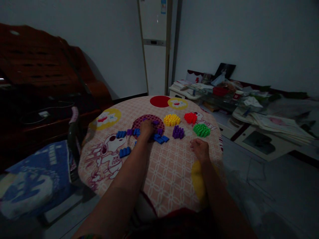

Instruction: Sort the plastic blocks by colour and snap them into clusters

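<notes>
Hands: 2. Left hand (147,128) is down among the loose pieces, fingers curled under; can't tell how far open or whether it grips one. Right hand (200,148) is half curled just short of the green cluster, palm side hidden, so can't tell if anything's in it.

Upright clusters: 4, one per colour, right of the left hand. Yellow cluster (171,119), red cluster (190,118), green cluster (202,130), purple cluster (178,132). Pegs per cluster too small to count.

Lying flat: blue pieces (125,152) in at least 4 groups, both sides of the left hand; purple pieces (156,122) in at least 3 spots around it. Exact counts blocked by hand and forearm.

Worktop (163,169): rounded, pink lattice cloth, cartoon dogs, red and yellow patches.

Room, dim: wooden bench (37,63) left, 1 tall white unit (155,69) at back, cluttered stand (261,139) right.
</notes>
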`<state>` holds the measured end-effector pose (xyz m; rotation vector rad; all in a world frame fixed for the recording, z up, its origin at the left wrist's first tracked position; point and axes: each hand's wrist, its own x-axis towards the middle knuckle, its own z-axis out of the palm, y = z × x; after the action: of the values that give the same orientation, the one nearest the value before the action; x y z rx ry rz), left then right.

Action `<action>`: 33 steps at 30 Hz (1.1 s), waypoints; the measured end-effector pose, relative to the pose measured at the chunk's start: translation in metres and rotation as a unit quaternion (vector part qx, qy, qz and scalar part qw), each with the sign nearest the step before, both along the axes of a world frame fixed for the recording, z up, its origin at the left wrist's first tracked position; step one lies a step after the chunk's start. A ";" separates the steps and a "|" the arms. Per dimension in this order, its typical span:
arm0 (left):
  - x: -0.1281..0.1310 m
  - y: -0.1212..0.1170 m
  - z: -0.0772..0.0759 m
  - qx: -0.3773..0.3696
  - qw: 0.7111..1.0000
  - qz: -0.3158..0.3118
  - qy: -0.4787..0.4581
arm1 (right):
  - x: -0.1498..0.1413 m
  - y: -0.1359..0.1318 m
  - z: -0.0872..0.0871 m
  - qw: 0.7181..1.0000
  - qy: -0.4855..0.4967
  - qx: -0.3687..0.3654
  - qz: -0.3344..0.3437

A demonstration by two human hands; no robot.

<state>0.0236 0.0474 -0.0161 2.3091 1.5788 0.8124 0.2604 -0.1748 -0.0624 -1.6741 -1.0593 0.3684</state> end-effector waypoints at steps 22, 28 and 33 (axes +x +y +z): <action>0.049 -0.053 0.047 -0.020 0.979 -0.149 -0.136 | -0.002 -0.001 0.001 1.000 0.015 0.002 0.010; 0.092 -0.083 0.051 0.043 0.970 -0.235 -0.054 | -0.005 -0.002 0.005 1.000 0.026 0.007 0.016; 0.112 -0.090 0.048 0.060 0.972 -0.224 0.023 | -0.003 -0.001 0.003 1.000 0.014 -0.001 0.007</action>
<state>0.1357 -0.0427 0.0318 2.6384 0.9770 0.7561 0.2574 -0.1758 -0.0598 -1.6596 -1.0500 0.4004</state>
